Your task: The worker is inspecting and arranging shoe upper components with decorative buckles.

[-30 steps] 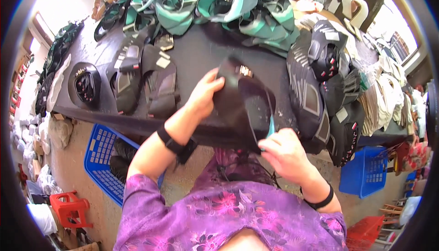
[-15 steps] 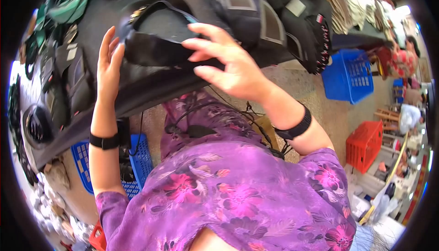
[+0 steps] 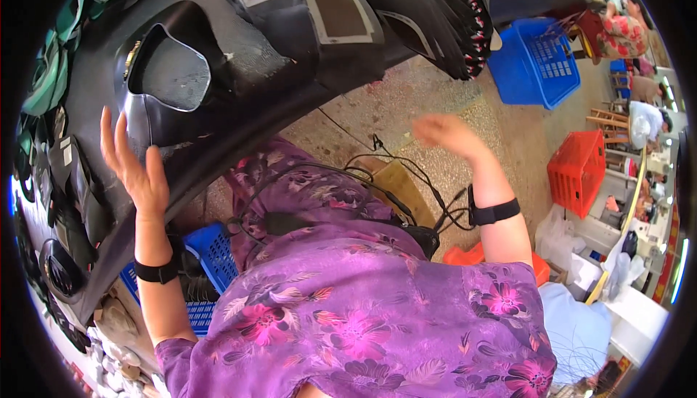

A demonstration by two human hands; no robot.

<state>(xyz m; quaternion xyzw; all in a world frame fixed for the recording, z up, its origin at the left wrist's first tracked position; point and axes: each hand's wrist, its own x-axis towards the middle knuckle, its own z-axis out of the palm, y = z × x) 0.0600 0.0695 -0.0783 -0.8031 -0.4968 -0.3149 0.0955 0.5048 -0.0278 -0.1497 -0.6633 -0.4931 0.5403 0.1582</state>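
Note:
A black, leather-like curved piece (image 3: 174,126) with a rounded, light-edged opening lies on the dark tabletop (image 3: 254,119) at the left. A small gold-coloured detail shows on its left side. My left hand (image 3: 138,177) is just in front of the piece, thumb and fingers apart, holding nothing that I can see. My right hand (image 3: 446,134) is away from the table, out over the floor to the right. Its fingers are smeared by motion, so their shape and anything in them are unclear.
Stacked black pieces with grey panels (image 3: 337,10) lie along the table's far side. Green strips (image 3: 51,71) and black pieces (image 3: 72,166) crowd the left. Black cables (image 3: 396,180) run near my legs. Blue (image 3: 534,64) and red (image 3: 577,173) baskets stand right, people beyond.
My right hand has left the black piece and swung right, past the table edge. My left hand stays near the piece, fingers spread. The whole view has shifted.

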